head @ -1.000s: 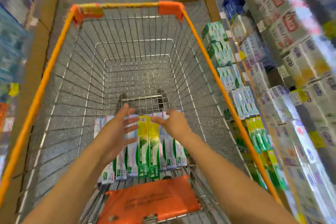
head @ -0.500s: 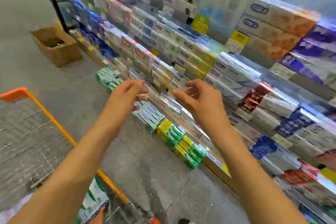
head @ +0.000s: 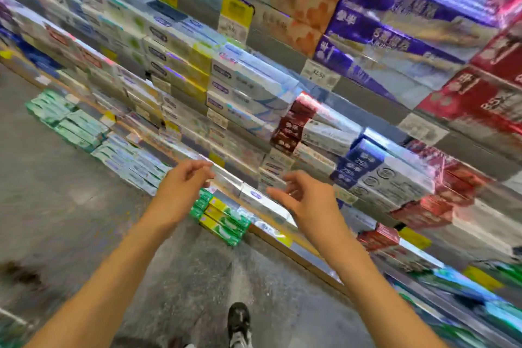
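Both arms are out in front, reaching towards the toothpaste shelving on the right of the aisle. The left hand (head: pixel 180 192) hangs over the near edge of the display, fingers loosely curved and pointing right, with nothing in them. The right hand (head: pixel 308 200) sits just right of it, palm turned inward, thumb out to the left and fingers spread and relaxed, also holding nothing.

Between the two hands lies a white toothpaste box (head: pixel 255 198), long side along the low shelf, with a small blue oval mark at its left end. It's close to the right thumb. With the blur, I can't tell whether the thumb is touching it. The left hand is clear of it.

Just below and nearer, green and yellow toothpaste boxes (head: pixel 223 220) are stacked at floor level against the shelf edge (head: pixel 296 254). Further left along the same line is a pile of mint-green boxes (head: pixel 65 121).

Up on the higher shelves to the far right there are big purple boxes (head: pixel 395 22), with red boxes (head: pixel 480 99) to their right, and a white price tag (head: pixel 319 75) is clipped to the rail below the purple ones. Right of the right hand, a block of blue boxes (head: pixel 356 161) faces outward.

The grey speckled floor (head: pixel 70 206) fills the left side, and one dark shoe (head: pixel 239 322) shows at the bottom between the forearms. Much of the shelving is smeared by motion, so the print on most boxes can't be read.
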Motion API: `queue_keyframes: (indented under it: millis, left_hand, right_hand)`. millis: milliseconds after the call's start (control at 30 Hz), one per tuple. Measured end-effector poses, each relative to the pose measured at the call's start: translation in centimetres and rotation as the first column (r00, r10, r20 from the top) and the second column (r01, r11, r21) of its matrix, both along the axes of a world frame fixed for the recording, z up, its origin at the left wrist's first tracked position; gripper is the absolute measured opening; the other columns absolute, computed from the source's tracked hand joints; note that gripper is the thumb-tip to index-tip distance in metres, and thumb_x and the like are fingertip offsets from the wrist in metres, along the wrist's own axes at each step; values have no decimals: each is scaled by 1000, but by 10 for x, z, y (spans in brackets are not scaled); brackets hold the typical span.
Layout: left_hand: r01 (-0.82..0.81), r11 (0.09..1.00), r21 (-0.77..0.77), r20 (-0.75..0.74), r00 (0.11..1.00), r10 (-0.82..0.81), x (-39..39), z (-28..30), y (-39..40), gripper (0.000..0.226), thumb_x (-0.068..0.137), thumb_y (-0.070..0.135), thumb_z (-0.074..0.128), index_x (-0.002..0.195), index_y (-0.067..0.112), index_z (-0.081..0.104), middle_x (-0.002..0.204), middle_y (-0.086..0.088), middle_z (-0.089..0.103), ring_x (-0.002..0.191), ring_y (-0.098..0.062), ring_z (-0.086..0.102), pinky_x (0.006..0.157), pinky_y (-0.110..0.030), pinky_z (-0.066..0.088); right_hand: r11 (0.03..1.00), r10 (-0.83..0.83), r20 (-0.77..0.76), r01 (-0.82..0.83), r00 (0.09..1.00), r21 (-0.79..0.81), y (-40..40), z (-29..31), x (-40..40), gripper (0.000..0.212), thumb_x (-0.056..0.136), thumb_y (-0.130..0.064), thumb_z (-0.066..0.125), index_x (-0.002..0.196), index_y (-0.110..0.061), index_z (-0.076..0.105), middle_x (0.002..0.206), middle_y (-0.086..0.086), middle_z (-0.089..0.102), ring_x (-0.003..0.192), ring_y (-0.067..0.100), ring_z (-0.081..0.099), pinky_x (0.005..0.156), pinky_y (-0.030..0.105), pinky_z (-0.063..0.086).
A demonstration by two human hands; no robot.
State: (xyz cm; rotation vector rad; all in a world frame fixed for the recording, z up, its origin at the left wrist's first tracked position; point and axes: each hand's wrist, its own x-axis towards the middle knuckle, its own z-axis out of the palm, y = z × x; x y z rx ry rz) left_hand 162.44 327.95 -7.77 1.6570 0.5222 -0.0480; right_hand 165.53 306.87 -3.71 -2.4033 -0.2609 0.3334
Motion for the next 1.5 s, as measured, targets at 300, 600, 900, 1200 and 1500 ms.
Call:
queue_keyframes:
  millis: [300, 600, 900, 1200, 1500]
  left_hand:
    - [204, 882, 425, -220, 968, -118, 65, -209, 20, 26, 90, 20, 59, 112, 6, 64, 98, -10, 63, 95, -27, 61, 77, -30, 40]
    - [706, 52, 706, -604, 639, -477, 127, -494, 19, 63, 91, 32, 58, 145, 18, 29, 145, -8, 37, 133, -28, 34, 105, -41, 36]
    - [607, -337, 720, -690, 573, -442, 190, -658, 16, 71, 93, 25, 53, 150, 21, 12, 154, -8, 21, 143, -26, 14, 114, -44, 15]
    - [497, -315, 808, -583, 597, -551, 198, -685, 14, 46, 87, 12, 53, 131, 14, 38, 129, -7, 44, 119, -26, 40, 90, -34, 34]
    - [363, -211, 908, -345, 358, -868, 108, -665, 57, 37, 72, 51, 54, 97, 26, 49, 87, 6, 56, 80, -15, 53, 62, -28, 47]
  right_hand:
    - [983, 22, -186, -55, 982, -176, -1, -205, 61, 48, 82, -48, 64, 115, -14, 61, 93, 1, 65, 92, 21, 63, 74, 29, 44]
    - [936, 111, -195, -169, 974, -308, 10, -518, 108, 52, 86, -37, 66, 127, -10, 49, 127, 11, 54, 114, 27, 51, 90, 34, 43]
    - [819, 297, -35, -273, 954, -504, 42, -698, 151, 67, 86, -40, 64, 137, -8, 35, 132, 12, 45, 121, 28, 43, 96, 36, 38]
    - [828, 363, 123, -259, 924, -497, 52, -726, 154, 43, 88, -38, 59, 117, -10, 47, 119, 8, 51, 111, 24, 45, 77, 31, 37]
    - [909, 349, 14, -335, 937, -248, 45, -700, 41, 52, 83, -44, 61, 118, -10, 43, 116, 5, 43, 106, 21, 41, 89, 35, 41]
